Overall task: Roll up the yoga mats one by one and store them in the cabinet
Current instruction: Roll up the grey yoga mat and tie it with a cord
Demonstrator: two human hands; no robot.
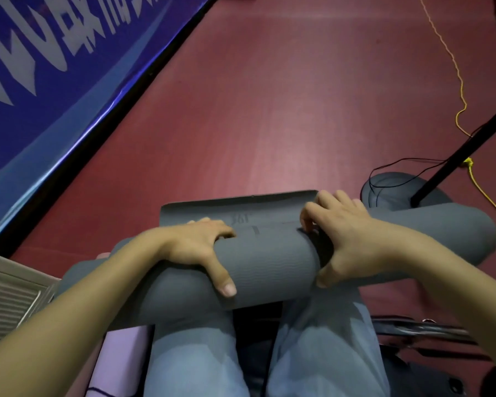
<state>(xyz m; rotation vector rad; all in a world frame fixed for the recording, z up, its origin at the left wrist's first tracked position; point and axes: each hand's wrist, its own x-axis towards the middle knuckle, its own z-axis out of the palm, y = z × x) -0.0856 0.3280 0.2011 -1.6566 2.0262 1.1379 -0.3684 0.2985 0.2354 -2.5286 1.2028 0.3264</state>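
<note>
Both forearms are bare from wrist to elbow, with no sleeve, watch or bracelet showing, and the left hand [196, 252] and right hand [345, 239] carry no rings or gloves. The left thumbnail is short and unpainted. The legs are in pale blue-grey trousers of soft, smooth fabric [321, 351], which creases lightly at the knees and has no visible pattern or marking.

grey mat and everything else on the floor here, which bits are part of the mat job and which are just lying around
Part of the job:
grey yoga mat, nearly rolled
left hand gripping the roll
right hand gripping the roll
pink mat beside the knees

Just lying about:
blue banner
yellow cord
black stand pole
</note>
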